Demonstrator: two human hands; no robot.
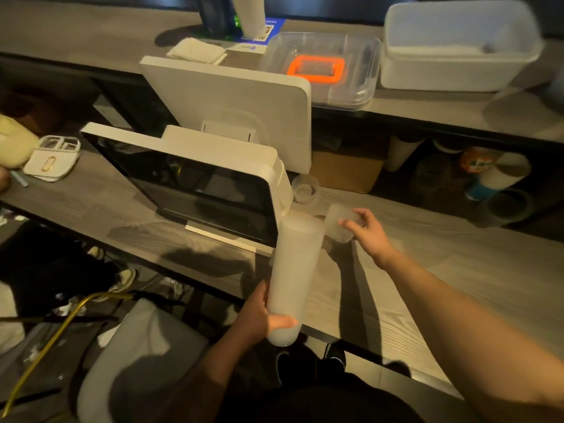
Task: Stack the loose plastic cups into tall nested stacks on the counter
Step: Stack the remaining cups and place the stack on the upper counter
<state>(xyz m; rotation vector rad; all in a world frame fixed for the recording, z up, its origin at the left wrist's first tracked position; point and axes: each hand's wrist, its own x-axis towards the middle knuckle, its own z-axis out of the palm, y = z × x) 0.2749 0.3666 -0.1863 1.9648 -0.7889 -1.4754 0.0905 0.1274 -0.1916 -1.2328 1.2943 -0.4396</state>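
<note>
left hand (262,312) grips our tall stack (294,279) near its base, tilted off the counter (427,270) edge; right hand (370,232) pinches a loose cup (340,222) beside the stack's mouth. we reckon a skewed entry could jam, or the stack slip.

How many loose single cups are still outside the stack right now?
2: one loose cup in the right hand, another cup standing on the counter beside the monitor. Others may be hidden.
</note>
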